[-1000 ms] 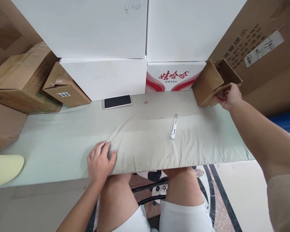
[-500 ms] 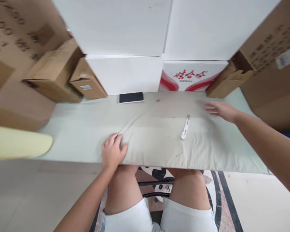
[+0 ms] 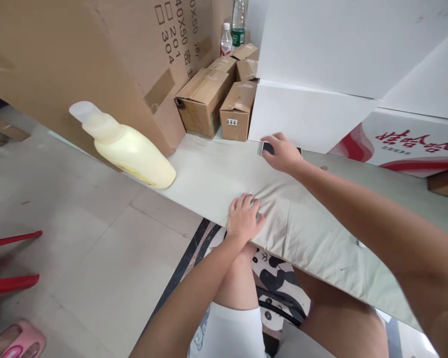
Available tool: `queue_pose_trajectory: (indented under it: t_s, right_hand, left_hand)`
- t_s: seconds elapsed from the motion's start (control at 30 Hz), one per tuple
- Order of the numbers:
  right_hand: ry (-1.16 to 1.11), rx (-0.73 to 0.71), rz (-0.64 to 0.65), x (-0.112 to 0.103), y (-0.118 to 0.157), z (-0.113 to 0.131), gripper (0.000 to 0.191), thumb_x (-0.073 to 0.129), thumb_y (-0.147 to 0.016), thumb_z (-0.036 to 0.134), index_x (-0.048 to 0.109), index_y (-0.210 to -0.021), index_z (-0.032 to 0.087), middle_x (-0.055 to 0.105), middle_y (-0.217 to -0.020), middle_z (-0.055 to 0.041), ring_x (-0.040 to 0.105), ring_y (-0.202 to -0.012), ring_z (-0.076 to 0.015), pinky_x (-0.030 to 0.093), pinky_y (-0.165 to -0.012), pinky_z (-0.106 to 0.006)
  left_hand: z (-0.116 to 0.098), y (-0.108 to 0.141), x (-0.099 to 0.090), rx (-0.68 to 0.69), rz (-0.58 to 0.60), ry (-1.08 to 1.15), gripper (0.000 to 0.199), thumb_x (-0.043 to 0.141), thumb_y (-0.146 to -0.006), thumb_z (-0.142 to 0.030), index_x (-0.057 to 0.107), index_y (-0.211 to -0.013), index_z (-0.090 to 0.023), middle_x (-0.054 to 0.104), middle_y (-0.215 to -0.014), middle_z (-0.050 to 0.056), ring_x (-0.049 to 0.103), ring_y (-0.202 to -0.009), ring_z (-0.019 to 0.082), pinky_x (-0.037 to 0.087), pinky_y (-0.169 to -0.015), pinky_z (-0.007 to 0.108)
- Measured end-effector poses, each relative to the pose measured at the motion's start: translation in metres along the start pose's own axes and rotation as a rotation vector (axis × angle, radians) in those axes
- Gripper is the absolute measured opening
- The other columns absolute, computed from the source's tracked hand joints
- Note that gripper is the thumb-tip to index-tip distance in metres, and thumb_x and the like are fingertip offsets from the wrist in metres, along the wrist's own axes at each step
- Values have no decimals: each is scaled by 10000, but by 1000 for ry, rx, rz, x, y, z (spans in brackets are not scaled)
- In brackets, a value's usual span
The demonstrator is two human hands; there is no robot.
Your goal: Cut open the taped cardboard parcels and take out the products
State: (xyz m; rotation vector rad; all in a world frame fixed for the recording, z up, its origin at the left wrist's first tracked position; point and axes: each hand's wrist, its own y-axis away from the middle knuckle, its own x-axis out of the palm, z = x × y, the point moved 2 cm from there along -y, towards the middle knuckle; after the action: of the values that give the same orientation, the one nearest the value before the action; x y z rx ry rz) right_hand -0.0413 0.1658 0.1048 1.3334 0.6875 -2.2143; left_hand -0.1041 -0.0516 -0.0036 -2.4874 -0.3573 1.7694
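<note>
My right hand (image 3: 282, 153) is over the dark phone (image 3: 269, 148) by the foot of the white boxes, its fingers bent around the phone's left part. The hand covers most of the phone. My left hand (image 3: 243, 217) rests on the cloth-covered surface (image 3: 216, 171) near its front edge, fingers spread, holding nothing. Most of the white pen-like item (image 3: 361, 243) is hidden behind my right forearm. A small brown round piece (image 3: 324, 168) lies just above that forearm.
A pale yellow bottle (image 3: 134, 154) lies at the left edge. Small cardboard boxes (image 3: 203, 102), a large carton (image 3: 108, 59) and white boxes (image 3: 302, 114) stand along the back. At lower left are red legs (image 3: 13, 284) and a person's foot in a pink sandal (image 3: 32, 338).
The view has turned left, showing more floor and the whole yellow bottle. My right hand has moved left from the surface's right side onto the phone. My left hand stays near the front edge.
</note>
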Motion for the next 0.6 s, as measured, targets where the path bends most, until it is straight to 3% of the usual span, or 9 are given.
queue_pose_trajectory:
  t_s: [0.1,0.2,0.4,0.6]
  right_hand:
    - [55,-60,-84,25,-66,36,565,578,-902,292,579,-1459,203,510,-1530,-193,513,-1405,-419,468,-1156,-651]
    - [79,-27,-74,41,-105,51,558,589,-918,356,569,-1459,222,435,-1612,-166,430,-1482,-427,394,-1217,-678]
    - [198,-46,-37,53,-125,61,638,620,-942,402,520,-1540,203,272,-1749,-134,243,-1616,-414,250,-1312,-635]
    - [244,-35,-1,53,-137,80,725,615,-939,372,440,-1605,149,277,-1753,-173,265,-1621,-393,260,-1314,-601]
  left_hand:
    - [3,2,2,29,-28,2,426,603,-952,-376,667,-1338,-209,674,-1447,115,550,-1437,336,435,-1226,548]
    - [5,3,3,41,-28,-1,453,597,-950,-392,656,-1352,-192,666,-1458,119,549,-1433,347,453,-1212,572]
    - [7,6,5,55,-12,1,488,584,-944,-373,645,-1385,-172,652,-1484,134,533,-1454,359,468,-1212,584]
    - [8,8,6,61,-4,36,515,573,-948,-368,637,-1411,-154,640,-1511,143,527,-1467,366,470,-1219,584]
